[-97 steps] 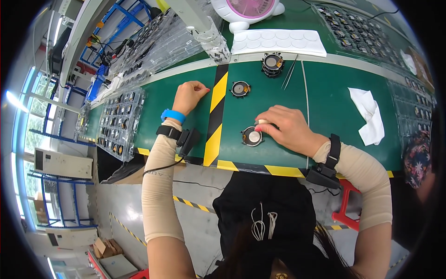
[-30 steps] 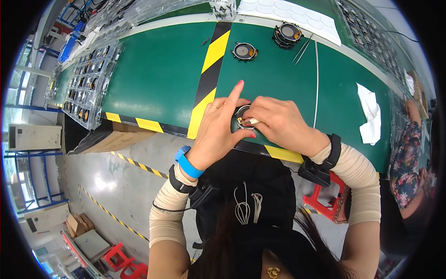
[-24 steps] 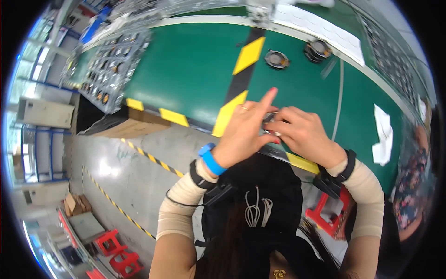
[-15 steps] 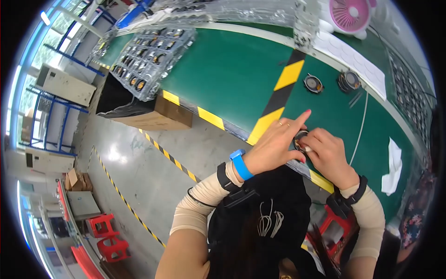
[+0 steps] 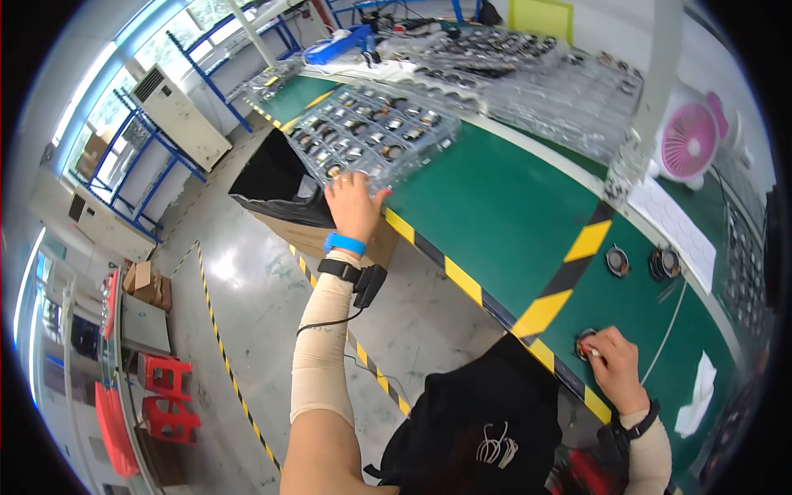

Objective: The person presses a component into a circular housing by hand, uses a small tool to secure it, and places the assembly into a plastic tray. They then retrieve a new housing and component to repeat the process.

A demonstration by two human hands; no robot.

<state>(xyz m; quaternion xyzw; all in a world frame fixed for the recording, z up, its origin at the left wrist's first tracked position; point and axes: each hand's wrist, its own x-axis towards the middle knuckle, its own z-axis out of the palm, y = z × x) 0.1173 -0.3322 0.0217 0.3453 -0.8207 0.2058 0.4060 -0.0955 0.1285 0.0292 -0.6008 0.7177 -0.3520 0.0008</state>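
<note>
My left hand (image 5: pixel 353 210) reaches to the near corner of a clear plastic tray (image 5: pixel 429 153). Its thumb is apart from the fingers, and no part shows in its grasp. Round metallic and dark parts fill the tray's compartments. Close to the front edge of the green table, my right hand (image 5: pixel 615 363) is closed, its fingertips pinching a small round speaker-like part (image 5: pixel 582 345) with a dark rim. Beyond that hand lie another round part (image 5: pixel 616 261) and a small stack of round parts (image 5: pixel 664 263).
The tray overhangs a cardboard box (image 5: pixel 309 235) lined with black plastic. A metal post (image 5: pixel 631 165), pink-and-white fan (image 5: pixel 691 142) and white sheet (image 5: pixel 672 227) stand or lie along the back. A crumpled white tissue (image 5: pixel 697 400) is at right. Striped tape (image 5: pixel 569 276) crosses the table (image 5: pixel 503 198).
My left hand has left the round part and moved far left to the tray. My right hand keeps hold of the part near the table edge. The view has swung left.
</note>
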